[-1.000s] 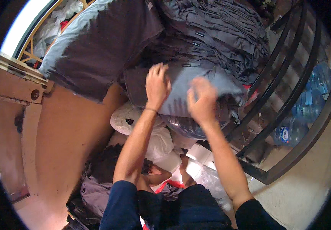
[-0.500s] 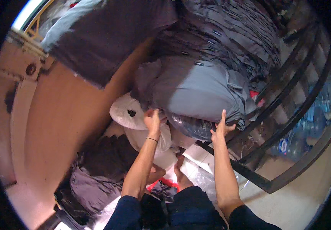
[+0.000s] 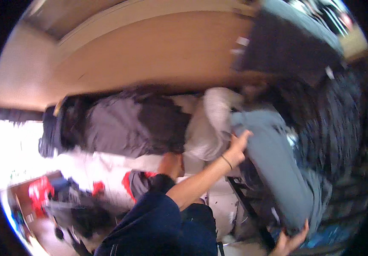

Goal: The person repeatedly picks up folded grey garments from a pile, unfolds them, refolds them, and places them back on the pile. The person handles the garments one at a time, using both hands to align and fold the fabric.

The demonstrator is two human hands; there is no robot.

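Note:
A thick bundle of folded grey fabric (image 3: 273, 158) lies between my two hands, sloping from upper left to lower right in the view. My left hand (image 3: 238, 145), with a thin dark band at its wrist, grips the bundle's upper left end. At its lower end, my right hand (image 3: 292, 242) curls its fingers against the fabric; that forearm is mostly out of sight. A whitish sack (image 3: 209, 132) stands right beside my left hand. Dark gathered garments (image 3: 331, 123) are heaped beyond the bundle. Motion smears parts of the picture.
A black metal rack bar (image 3: 250, 211) runs beside the bundle. Dark grey cloth (image 3: 115, 123) is piled along the brown wooden panel (image 3: 150, 47). Another dark garment (image 3: 290, 47) hangs at upper right. Red and dark clothes (image 3: 43, 194) lie at lower left; a bright opening is beyond.
My view has swung to the left, so the bundle and rack now appear farther right. My hands, formerly spread at its near edge, now hold the grey bundle at its ends.

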